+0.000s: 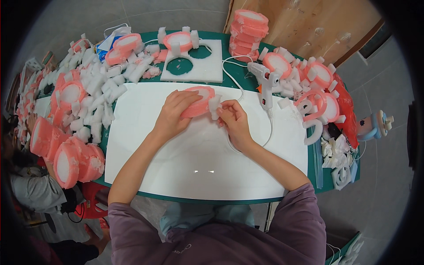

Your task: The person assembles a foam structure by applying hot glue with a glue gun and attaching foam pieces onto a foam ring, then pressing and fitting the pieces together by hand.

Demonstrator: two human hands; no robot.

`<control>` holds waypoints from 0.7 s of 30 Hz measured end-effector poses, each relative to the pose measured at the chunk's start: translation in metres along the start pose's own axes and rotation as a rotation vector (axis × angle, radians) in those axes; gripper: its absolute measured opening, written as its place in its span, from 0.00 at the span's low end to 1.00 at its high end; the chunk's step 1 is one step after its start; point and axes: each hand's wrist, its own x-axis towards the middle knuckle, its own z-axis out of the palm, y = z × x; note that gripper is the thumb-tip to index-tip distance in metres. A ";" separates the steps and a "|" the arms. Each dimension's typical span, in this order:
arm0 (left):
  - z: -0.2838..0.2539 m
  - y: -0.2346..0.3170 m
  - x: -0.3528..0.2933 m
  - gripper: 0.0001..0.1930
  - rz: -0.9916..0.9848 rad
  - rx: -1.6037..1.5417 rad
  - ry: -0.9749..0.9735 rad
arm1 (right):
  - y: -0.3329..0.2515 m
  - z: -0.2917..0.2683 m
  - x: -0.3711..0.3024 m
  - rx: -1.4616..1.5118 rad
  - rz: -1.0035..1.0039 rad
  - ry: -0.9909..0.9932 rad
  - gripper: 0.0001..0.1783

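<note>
In my left hand is a round pink foam piece with a white centre, tilted above the white board. The left fingers lie over its upper face and rim. My right hand pinches a small white foam block against the right side of the pink rim. Whether the block is stuck there I cannot tell. A white hot glue gun stands just beyond my right hand, its cord running down onto the board.
White foam blocks heap at the left, beside stacked pink foam rounds. Behind lies a foam sheet with round holes. Another pink stack stands at the back. A bottle is far right; another person's sleeve shows left.
</note>
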 end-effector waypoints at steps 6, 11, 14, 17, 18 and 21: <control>-0.001 0.004 -0.002 0.26 0.019 0.126 -0.039 | 0.000 0.009 -0.004 -0.083 -0.214 0.087 0.14; 0.001 0.005 -0.003 0.27 0.025 0.170 -0.070 | 0.007 -0.002 0.000 -0.308 -0.359 0.076 0.14; 0.001 0.005 -0.006 0.28 0.023 0.226 -0.092 | 0.003 0.002 -0.002 -0.369 -0.406 0.073 0.11; 0.002 0.005 -0.007 0.28 -0.005 0.202 -0.103 | 0.003 0.003 -0.002 -0.305 -0.359 0.069 0.11; 0.002 0.006 -0.006 0.28 0.005 0.205 -0.103 | 0.006 0.001 -0.002 -0.305 -0.358 0.063 0.12; 0.002 0.007 -0.005 0.28 0.002 0.173 -0.096 | 0.009 -0.003 -0.001 -0.300 -0.320 0.044 0.11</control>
